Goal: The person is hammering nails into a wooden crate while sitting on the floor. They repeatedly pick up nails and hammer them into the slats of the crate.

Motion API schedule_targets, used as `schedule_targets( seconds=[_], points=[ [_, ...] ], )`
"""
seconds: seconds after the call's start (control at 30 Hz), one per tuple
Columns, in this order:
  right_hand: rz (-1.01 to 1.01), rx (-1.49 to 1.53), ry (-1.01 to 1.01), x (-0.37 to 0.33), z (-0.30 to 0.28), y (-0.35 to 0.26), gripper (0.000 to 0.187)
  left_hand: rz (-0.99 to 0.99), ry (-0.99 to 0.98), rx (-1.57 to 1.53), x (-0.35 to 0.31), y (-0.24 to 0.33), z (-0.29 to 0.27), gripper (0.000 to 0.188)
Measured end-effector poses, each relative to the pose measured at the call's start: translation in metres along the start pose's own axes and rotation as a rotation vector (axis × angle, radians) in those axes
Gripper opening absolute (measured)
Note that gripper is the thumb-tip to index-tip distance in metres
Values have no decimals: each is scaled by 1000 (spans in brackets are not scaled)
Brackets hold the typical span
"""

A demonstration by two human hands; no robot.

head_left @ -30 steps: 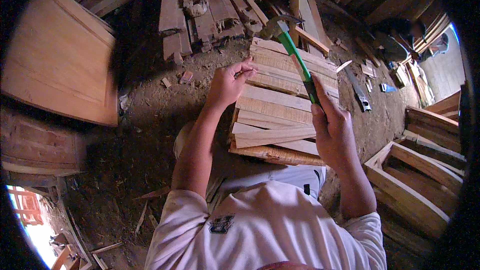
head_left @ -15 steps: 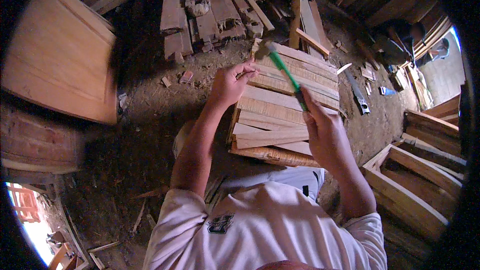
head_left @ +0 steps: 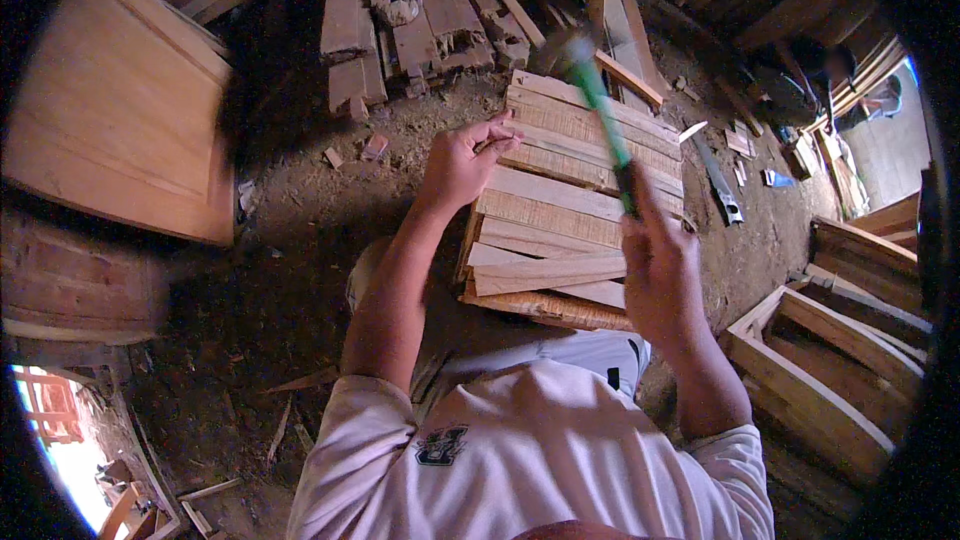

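Observation:
A hammer with a green handle and dark grip is raised over the far right part of a slatted wooden panel; its head is smeared by motion. My right hand is wrapped round the grip. At the panel's far left edge, my left hand has its thumb and forefinger pinched together close to the slats. Whatever lies between those fingertips is too small to make out. Loose wooden strips lie across the panel's near end, one of them slanted.
A handsaw lies on the dirt floor to the right. Rough boards are stacked beyond the panel. A wooden frame stands at the lower right, a wooden door panel at the left. Another person is at the far right.
My right hand and the hammer have lifted up and to the right, away from the panel's far left edge. My left hand has stayed nearly in place.

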State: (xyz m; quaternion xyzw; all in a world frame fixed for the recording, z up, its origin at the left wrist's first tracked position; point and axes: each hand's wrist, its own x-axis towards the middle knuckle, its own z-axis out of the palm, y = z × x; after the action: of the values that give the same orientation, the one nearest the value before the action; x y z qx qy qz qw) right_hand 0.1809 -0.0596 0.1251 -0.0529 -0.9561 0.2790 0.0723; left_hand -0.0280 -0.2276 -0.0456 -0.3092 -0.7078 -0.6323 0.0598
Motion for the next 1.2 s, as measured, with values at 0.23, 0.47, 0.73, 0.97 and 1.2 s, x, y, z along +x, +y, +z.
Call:
schedule_targets(
  seconds=[0.23, 0.47, 0.73, 0.97, 1.2],
  points=[
    [75, 63, 103, 1, -14, -19, 57, 38, -3, -61, 1, -3, -3, 8],
    [118, -9, -89, -7, -12, 2, 55, 2, -19, -78, 0, -11, -2, 12],
    [147, 381, 182, -41, 16, 65, 53, -165, 176, -236, -6, 5, -3, 12],
    [116, 211, 16, -37, 29, 79, 56, -131, 219, -197, -3, 19, -31, 23],
    [220, 256, -23, -28, 21, 69, 50, -141, 71, -74, -3, 51, -40, 23]
  ],
)
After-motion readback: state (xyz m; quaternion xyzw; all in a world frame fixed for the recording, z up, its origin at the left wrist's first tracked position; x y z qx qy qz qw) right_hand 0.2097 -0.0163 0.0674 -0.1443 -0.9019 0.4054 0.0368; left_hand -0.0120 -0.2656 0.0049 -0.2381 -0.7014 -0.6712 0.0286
